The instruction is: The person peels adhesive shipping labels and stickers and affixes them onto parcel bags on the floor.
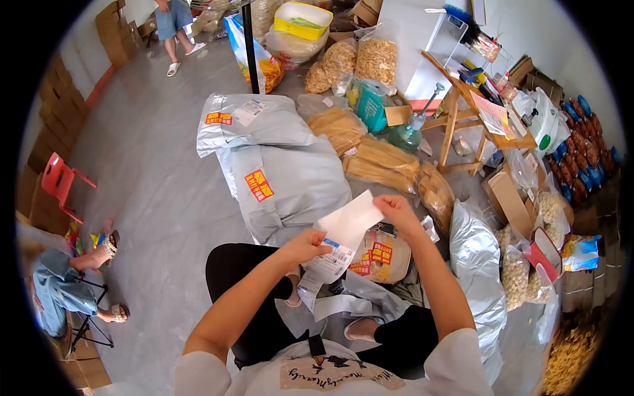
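Note:
My left hand point(305, 248) pinches a printed shipping label point(335, 257) with barcodes in front of my knees. A blank white paper part point(353, 216) runs up from it to my right hand point(397, 212), whose fingers close on its upper corner. Whether the blank part is the label's backing or a second sheet I cannot tell. Beneath the hands lies a round package point(382, 254) with red-and-yellow stickers. Beyond my left hand is a large grey mailer bag point(290, 188) with a similar sticker, touching another grey bag point(254, 125) that also bears a white label.
Clear bags of tan dried food point(380, 165) lie ahead, near a green pump bottle point(405, 137). A wooden stand point(462, 99) is at the right, above a silver-grey bag point(472, 257). Other people's legs show at the far left point(72, 284) and upper left point(175, 33).

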